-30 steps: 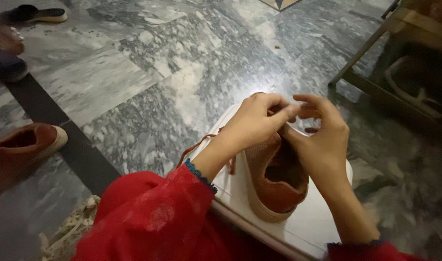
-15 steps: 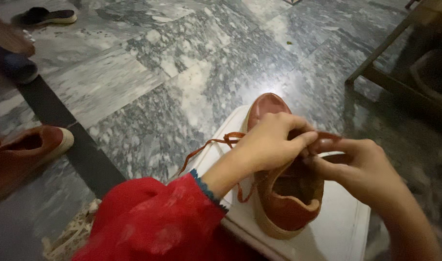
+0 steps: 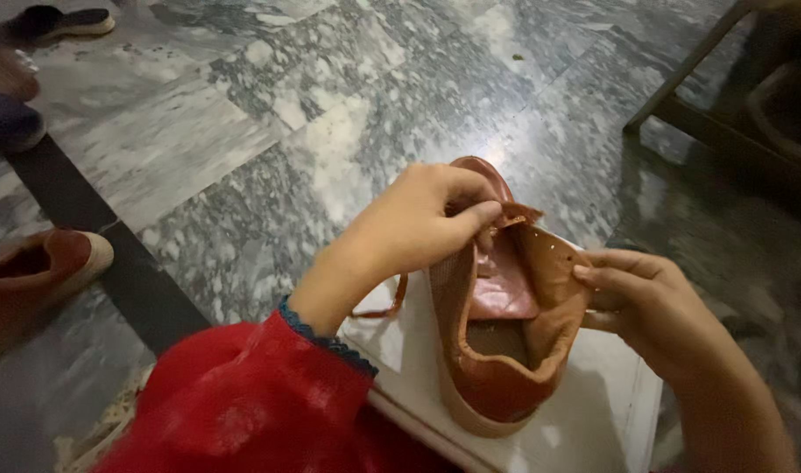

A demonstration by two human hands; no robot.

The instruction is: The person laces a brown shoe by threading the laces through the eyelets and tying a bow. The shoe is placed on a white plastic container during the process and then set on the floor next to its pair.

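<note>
My left hand (image 3: 409, 229) pinches the brown shoe (image 3: 505, 324)'s upper flap; my right hand (image 3: 650, 302) grips its opposite side.

Shoe (image 3: 505, 350) between both hands: matt brown leather, apparently; woven-textured side panel. Beneath: smooth white board (image 3: 593, 429). Beyond: glossy marble floor (image 3: 330, 114).

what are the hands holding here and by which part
Both hold the brown shoe. The left hand pinches the top of its left eyelet flap; the right hand grips the right side of the opening.
</note>
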